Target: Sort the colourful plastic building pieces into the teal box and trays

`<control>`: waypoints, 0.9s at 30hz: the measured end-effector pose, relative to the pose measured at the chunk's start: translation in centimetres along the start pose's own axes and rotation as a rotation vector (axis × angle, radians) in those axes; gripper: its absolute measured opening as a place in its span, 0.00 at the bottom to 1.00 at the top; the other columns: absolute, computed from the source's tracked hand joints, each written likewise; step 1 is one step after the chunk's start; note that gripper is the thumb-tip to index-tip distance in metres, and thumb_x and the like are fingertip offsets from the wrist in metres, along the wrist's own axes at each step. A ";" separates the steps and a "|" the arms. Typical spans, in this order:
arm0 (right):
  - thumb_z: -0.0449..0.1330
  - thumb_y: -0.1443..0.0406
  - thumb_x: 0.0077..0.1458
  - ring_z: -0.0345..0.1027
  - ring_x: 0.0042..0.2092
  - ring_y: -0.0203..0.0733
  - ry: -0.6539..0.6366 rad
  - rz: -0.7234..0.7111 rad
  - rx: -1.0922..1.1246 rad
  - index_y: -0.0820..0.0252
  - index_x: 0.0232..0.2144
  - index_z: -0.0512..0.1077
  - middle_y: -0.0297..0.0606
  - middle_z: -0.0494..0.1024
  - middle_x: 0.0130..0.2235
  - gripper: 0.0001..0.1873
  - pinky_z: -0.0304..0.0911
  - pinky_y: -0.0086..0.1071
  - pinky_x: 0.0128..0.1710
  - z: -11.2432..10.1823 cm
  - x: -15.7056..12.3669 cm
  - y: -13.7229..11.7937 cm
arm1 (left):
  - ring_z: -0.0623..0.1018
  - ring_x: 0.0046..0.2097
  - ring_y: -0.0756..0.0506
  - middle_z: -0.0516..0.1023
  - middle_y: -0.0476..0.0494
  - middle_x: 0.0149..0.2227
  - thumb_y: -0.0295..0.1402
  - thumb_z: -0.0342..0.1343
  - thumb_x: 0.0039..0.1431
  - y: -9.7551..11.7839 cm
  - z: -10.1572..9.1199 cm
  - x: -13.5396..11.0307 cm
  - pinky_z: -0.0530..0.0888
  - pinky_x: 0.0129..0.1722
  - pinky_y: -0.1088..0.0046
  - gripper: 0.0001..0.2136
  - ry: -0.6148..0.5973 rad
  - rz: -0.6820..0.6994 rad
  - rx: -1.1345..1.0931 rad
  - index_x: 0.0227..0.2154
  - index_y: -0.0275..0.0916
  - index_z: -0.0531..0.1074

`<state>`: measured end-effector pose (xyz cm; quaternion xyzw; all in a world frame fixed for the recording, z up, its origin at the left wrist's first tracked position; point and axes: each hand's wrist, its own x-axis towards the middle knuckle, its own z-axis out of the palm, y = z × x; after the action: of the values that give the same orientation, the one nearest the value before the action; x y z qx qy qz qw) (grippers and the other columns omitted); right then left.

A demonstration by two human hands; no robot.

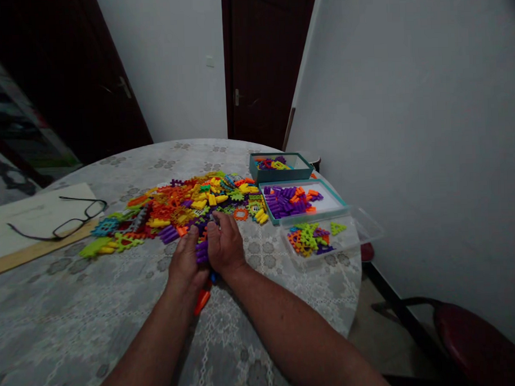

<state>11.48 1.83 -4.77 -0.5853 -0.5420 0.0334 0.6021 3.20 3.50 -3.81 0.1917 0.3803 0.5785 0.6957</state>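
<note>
My left hand [184,264] and my right hand [226,246] come together near the front of a heap of plastic building pieces [167,202]. Between the palms sit several purple building pieces [201,252], partly covered by my fingers. Both hands curve inward around them. Just below the hands, an orange piece [202,301] and a blue piece [213,277] are partly hidden by my wrists. More purple pieces [169,234] lie loose beside my left fingertips.
On the right, a green-rimmed box [282,173], a tray [331,197] of purple and orange pieces, and a clear container [304,263] of mostly green pieces stand in a row. Glasses [68,226] rest on a paper-covered board [17,224] at left. A dark red chair [478,343] stands beyond the table's edge.
</note>
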 end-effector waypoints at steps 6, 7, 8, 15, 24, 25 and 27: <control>0.64 0.55 0.61 0.72 0.54 0.49 0.014 0.072 -0.046 0.59 0.53 0.73 0.45 0.78 0.50 0.22 0.67 0.42 0.58 -0.1 0.2 -0.1 | 0.78 0.27 0.52 0.79 0.50 0.30 0.25 0.65 0.56 0.0 -0.3 0.3 0.78 0.28 0.80 0.08 -0.029 0.018 -0.031 0.37 0.38 0.73; 0.64 0.55 0.61 0.73 0.52 0.49 0.019 0.109 -0.051 0.58 0.52 0.74 0.44 0.79 0.49 0.20 0.68 0.41 0.57 0.0 0.4 0.1 | 0.79 0.27 0.51 0.79 0.49 0.31 0.23 0.64 0.54 0.0 -0.4 0.3 0.78 0.28 0.79 0.09 -0.062 0.018 -0.030 0.38 0.38 0.73; 0.63 0.56 0.62 0.73 0.51 0.48 0.026 0.152 -0.054 0.57 0.50 0.75 0.43 0.79 0.48 0.17 0.68 0.40 0.56 0.0 0.5 0.4 | 0.80 0.29 0.50 0.80 0.48 0.33 0.22 0.64 0.53 -0.1 -0.4 0.3 0.79 0.29 0.78 0.12 -0.099 0.016 -0.028 0.39 0.39 0.73; 0.58 0.59 0.66 0.76 0.44 0.44 0.019 0.371 -0.003 0.54 0.41 0.77 0.36 0.82 0.40 0.09 0.68 0.34 0.48 0.1 1.2 1.7 | 0.83 0.38 0.47 0.83 0.45 0.41 0.17 0.62 0.43 -0.3 0.3 -0.4 0.81 0.38 0.74 0.24 -0.136 0.009 0.014 0.44 0.43 0.75; 0.49 0.59 0.72 0.74 0.42 0.43 0.039 0.266 0.018 0.55 0.41 0.75 0.37 0.80 0.39 0.16 0.67 0.33 0.44 0.2 0.8 1.2 | 0.81 0.32 0.49 0.82 0.48 0.35 0.20 0.61 0.41 -0.2 0.8 -1.0 0.79 0.32 0.78 0.19 -0.098 0.071 0.045 0.39 0.40 0.74; 0.48 0.58 0.72 0.73 0.40 0.43 0.035 0.266 0.014 0.55 0.39 0.75 0.37 0.79 0.38 0.17 0.67 0.33 0.43 0.2 0.7 1.3 | 0.81 0.32 0.49 0.82 0.48 0.35 0.21 0.61 0.41 -0.3 0.8 -1.0 0.79 0.32 0.78 0.18 -0.100 0.054 0.042 0.38 0.40 0.74; 0.47 0.58 0.73 0.72 0.38 0.43 0.029 0.285 -0.005 0.54 0.36 0.73 0.36 0.78 0.35 0.18 0.66 0.32 0.40 0.2 0.7 1.4 | 0.80 0.32 0.49 0.81 0.49 0.34 0.21 0.62 0.42 -0.4 0.9 -1.1 0.78 0.31 0.79 0.18 -0.097 0.029 0.051 0.38 0.40 0.74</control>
<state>12.48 2.87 -5.46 -0.6582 -0.4446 0.1086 0.5978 4.03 2.50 -3.17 0.2424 0.3579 0.5686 0.6999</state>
